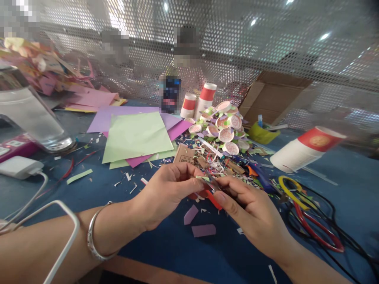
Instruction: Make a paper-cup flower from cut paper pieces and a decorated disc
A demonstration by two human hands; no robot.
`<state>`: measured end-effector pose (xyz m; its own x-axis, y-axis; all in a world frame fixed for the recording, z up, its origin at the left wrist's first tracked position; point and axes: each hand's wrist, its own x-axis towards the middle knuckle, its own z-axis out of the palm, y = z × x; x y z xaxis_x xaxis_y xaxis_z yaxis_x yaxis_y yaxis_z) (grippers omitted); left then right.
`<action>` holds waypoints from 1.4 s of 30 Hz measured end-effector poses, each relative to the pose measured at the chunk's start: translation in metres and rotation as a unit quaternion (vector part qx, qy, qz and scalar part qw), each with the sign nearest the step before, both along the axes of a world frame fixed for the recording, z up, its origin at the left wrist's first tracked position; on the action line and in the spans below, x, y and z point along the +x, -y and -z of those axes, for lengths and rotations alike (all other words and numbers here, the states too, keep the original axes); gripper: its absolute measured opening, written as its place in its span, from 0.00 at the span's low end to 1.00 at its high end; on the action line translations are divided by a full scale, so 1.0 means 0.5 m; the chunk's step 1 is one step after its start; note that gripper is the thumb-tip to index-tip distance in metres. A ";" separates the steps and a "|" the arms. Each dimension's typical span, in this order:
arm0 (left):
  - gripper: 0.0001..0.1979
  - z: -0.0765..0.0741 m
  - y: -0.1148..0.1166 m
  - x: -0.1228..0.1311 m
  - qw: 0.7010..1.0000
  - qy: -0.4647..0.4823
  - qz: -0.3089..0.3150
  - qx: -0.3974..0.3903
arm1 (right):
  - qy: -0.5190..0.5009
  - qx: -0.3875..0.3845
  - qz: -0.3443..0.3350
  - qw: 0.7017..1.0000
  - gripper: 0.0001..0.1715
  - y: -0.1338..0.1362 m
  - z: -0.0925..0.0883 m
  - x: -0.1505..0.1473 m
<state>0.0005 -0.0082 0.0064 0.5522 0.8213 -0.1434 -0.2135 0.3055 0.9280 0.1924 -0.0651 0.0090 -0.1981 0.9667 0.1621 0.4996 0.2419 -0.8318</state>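
My left hand (174, 183) pinches a small strip of light green paper (203, 178) between thumb and fingers. In my right hand (248, 209) is a slim dark metal tool (212, 182), its tip meeting the green strip; whether it is tweezers or small scissors I cannot tell. Below the hands lies an orange-red object (214, 200), partly hidden. Two cut purple paper pieces (203, 230) rest on the blue table in front of me. Beyond the hands is a heap of small white paper-cup bottoms (226, 135) with green and purple paper bits attached.
Green paper sheets (139, 134) lie over purple ones. Stacked paper cups (308, 148) lean at right, near yellow and red loops (318, 232) and black cords. A glass mug of water (35, 114) and white cable (66, 209) are left. Scraps litter the middle.
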 end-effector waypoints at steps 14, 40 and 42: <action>0.10 0.003 0.001 -0.001 0.999 0.019 0.024 -0.027 | 0.022 0.012 0.002 1.000 0.14 0.004 0.000 0.002; 0.10 0.005 -0.001 0.000 0.998 0.023 0.031 -0.052 | -0.081 -0.047 0.061 0.994 0.20 -0.001 0.011 0.003; 0.10 0.004 -0.001 0.002 0.999 0.021 0.027 -0.028 | -0.124 -0.066 0.071 0.988 0.20 -0.005 0.015 0.006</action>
